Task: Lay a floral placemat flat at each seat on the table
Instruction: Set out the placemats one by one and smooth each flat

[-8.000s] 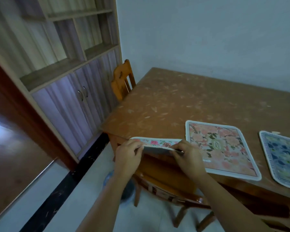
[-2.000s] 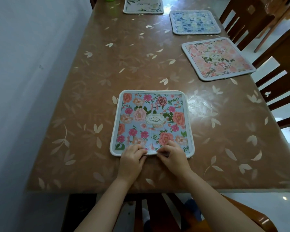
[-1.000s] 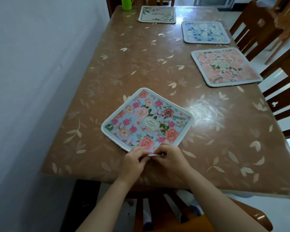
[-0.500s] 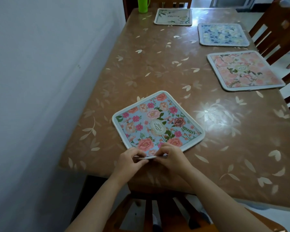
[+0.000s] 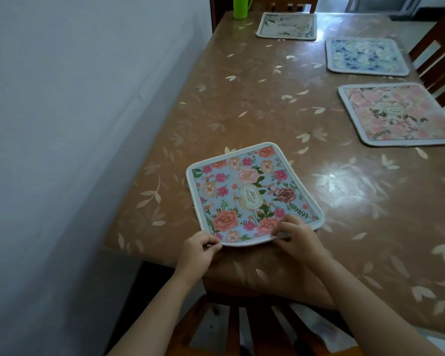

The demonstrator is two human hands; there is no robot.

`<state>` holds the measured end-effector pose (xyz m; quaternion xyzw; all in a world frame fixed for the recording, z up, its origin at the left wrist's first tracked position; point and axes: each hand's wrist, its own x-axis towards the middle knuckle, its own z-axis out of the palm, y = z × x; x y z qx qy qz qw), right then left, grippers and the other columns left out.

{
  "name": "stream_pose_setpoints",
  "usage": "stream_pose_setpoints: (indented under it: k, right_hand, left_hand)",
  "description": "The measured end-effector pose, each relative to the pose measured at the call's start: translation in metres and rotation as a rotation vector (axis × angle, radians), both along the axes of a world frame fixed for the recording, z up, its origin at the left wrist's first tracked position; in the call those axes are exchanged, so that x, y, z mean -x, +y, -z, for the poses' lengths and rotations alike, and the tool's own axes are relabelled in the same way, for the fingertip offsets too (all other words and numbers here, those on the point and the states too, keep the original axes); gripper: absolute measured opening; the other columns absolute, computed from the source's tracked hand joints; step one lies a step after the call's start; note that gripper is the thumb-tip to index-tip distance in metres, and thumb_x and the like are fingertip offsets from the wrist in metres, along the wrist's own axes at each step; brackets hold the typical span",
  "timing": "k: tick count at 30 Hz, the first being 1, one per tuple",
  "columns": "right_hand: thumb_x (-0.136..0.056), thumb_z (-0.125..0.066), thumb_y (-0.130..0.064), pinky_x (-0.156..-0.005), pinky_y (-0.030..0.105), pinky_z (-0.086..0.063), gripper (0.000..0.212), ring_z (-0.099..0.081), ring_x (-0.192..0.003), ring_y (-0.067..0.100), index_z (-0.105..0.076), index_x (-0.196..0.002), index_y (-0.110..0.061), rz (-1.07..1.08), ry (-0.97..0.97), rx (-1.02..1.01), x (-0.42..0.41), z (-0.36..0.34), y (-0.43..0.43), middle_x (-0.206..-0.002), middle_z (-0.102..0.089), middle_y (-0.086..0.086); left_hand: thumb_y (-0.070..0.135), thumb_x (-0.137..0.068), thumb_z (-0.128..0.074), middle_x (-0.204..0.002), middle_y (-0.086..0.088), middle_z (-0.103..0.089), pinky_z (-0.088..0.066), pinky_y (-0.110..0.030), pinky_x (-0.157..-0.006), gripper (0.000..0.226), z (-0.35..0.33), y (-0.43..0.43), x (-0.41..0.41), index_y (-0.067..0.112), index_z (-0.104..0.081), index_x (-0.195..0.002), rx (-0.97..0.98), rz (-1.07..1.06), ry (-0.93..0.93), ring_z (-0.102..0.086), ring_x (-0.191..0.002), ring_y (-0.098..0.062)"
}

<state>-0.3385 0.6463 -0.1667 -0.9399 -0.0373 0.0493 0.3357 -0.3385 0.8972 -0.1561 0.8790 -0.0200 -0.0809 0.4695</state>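
My left grip [image 5: 199, 250] and right grip [image 5: 297, 237] pinch the near edge of the floral placemat [image 5: 249, 191]; three other mats [image 5: 396, 116] and a green cup [image 5: 242, 6] sit beyond.

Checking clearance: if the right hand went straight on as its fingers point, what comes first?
The right hand pinches the blue flowered placemat; going on, it would cross that mat first, probably toward the white wall.

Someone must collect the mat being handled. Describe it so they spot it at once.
On the brown table along the wall, go to the near end, where the left hand and right hand pinch the edge of a mat. It alone has pink flowers on light blue; the other three mats lie farther off, untouched.
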Motion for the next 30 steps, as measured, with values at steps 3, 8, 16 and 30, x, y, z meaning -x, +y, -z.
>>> stream_pose_setpoints:
  k: [3,8,16,30]
  right_hand:
    - [-0.069,-0.075,-0.007,-0.073,0.033,-0.048,0.011,-0.056,-0.09,0.023,-0.07,-0.078,-0.011,0.097,-0.024,0.019,0.004,0.003,-0.017,-0.09,-0.061,0.006]
    - [-0.071,-0.074,-0.008,-0.07,0.038,-0.053,0.008,-0.059,-0.087,0.025,-0.07,-0.078,-0.008,0.096,-0.062,0.038,0.006,-0.003,-0.022,-0.088,-0.064,0.008]
    - [-0.075,-0.069,-0.008,-0.074,0.036,-0.055,0.006,-0.06,-0.084,0.021,-0.067,-0.08,-0.006,0.117,-0.023,0.029,0.019,-0.02,-0.036,-0.09,-0.064,0.007]
    - [-0.074,-0.068,-0.005,-0.072,0.029,-0.047,0.004,-0.053,-0.075,0.015,-0.067,-0.076,-0.008,0.227,0.092,-0.03,0.044,-0.003,-0.026,-0.083,-0.061,0.005]
  left_hand:
    - [0.001,-0.075,-0.069,-0.078,0.001,-0.062,-0.042,-0.004,-0.067,0.008,0.002,0.0,0.001,0.009,-0.067,-0.074,-0.002,-0.003,0.004,-0.058,-0.077,-0.005]
    - [0.0,-0.075,-0.068,-0.075,0.004,-0.062,-0.045,-0.007,-0.067,0.009,0.003,-0.004,0.002,0.009,-0.067,-0.074,0.003,-0.041,-0.046,-0.059,-0.076,-0.007]
    - [0.003,-0.078,-0.066,-0.083,-0.002,-0.065,-0.051,-0.025,-0.073,0.011,0.002,-0.016,-0.004,0.013,-0.067,-0.075,0.032,-0.006,-0.044,-0.061,-0.083,-0.011]
    - [-0.002,-0.073,-0.069,-0.084,-0.01,-0.063,-0.049,-0.032,-0.074,0.009,0.006,-0.038,-0.013,0.003,-0.067,-0.08,-0.22,0.356,-0.277,-0.058,-0.084,-0.021]
